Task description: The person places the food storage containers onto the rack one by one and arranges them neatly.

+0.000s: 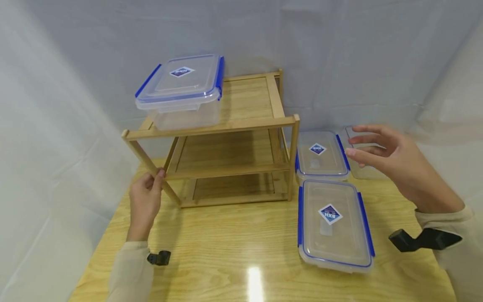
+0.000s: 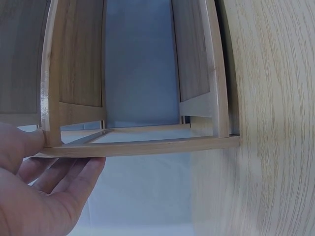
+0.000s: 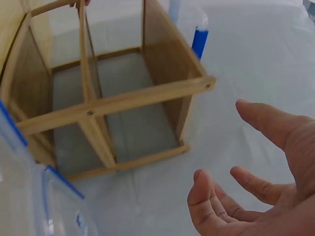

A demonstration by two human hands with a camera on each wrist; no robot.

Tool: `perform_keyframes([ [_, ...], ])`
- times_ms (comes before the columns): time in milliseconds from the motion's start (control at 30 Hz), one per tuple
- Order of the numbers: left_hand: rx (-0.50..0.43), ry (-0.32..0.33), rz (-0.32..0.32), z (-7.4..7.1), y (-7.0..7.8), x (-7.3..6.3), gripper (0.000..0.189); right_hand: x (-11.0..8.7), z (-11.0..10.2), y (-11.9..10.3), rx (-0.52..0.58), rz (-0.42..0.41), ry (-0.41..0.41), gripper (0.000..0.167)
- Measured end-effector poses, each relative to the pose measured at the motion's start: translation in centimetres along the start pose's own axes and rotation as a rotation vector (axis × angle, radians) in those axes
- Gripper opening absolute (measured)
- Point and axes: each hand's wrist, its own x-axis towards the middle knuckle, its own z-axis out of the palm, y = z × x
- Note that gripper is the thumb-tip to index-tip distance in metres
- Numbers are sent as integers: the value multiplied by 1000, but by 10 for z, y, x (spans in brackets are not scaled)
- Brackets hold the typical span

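Observation:
A three-tier wooden shelf rack [image 1: 250,100] stands on the table. My left hand [image 1: 145,195] grips its front left post at the middle shelf. In the left wrist view, the thumb of that hand [image 2: 49,191] lies on one side of the frame and the fingers on the other. A clear lidded food container [image 1: 203,86] with blue clips sits on the left part of the top shelf. To the right of the rack, my right hand [image 1: 400,163] hangs in the air with fingers spread and relaxed, holding nothing; the right wrist view shows this hand [image 3: 270,182] apart from the rack.
Two more blue-clipped containers stand on the table right of the rack, one in front [image 1: 339,247] and one behind [image 1: 315,163]. A clear plastic piece [image 1: 367,172] lies beside the rear one, partly hidden by my right hand. A pale sheet [image 1: 332,54] hangs behind the table.

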Motion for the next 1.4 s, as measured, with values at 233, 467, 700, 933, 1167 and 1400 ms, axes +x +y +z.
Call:
perform_keyframes([
  [233, -7, -1, 4, 1, 2, 0, 45, -17, -14, 47, -55, 31, -2, 48],
  [467, 1, -4, 10, 0, 3, -1, 46, -37, -19, 89, -68, 116, -36, 46],
  [700, -8, -10, 8, -1, 3, 0, 47, -50, -18, 117, -72, 209, -48, 46],
  [933, -2, -5, 7, -2, 0, 0, 46, -58, -10, 132, -49, 275, -59, 50],
  [1167, -10, -7, 10, -1, -1, 1, 45, -67, -3, 142, 29, 265, -71, 53],
  [1400, -7, -15, -6, -1, -1, 1, 45, -73, 6, 143, 39, 314, -110, 58],
])
